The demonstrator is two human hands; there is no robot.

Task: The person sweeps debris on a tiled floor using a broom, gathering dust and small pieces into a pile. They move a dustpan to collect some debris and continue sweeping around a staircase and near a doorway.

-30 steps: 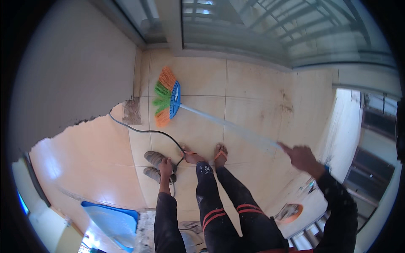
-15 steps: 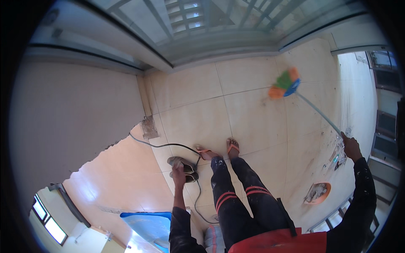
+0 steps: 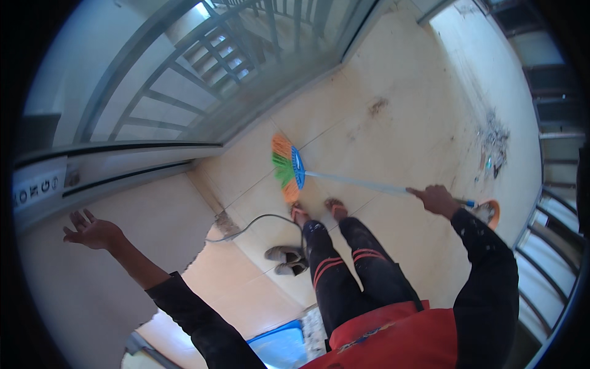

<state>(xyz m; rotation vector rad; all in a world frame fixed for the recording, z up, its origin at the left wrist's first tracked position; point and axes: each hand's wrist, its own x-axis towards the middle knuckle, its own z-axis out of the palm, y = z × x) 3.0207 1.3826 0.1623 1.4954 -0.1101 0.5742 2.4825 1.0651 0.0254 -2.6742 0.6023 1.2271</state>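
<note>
My right hand (image 3: 437,200) is closed around the pale handle (image 3: 362,183) of a broom, close to the handle's blue-tipped end. The broom head (image 3: 297,169) has a blue base with orange and green bristles, and it sits over the tiles just beyond my feet. Out to the left, my left hand (image 3: 95,232) holds nothing, its fingers spread. It is nearest the door frame and the grey panel; whether it touches either I cannot tell.
A heap of debris (image 3: 493,144) lies at the right, near an orange container (image 3: 495,214). Dark dirt (image 3: 378,106) marks the far tiles. By my feet are a pair of shoes (image 3: 287,259) and a black cable (image 3: 264,216). A blue tub (image 3: 279,344) stands below; a glass door (image 3: 153,80) borders the far left.
The broom head has swung leftward across the floor. My right hand has come inward with the handle. My left hand has risen from above the shoes out to the far left. The view has turned.
</note>
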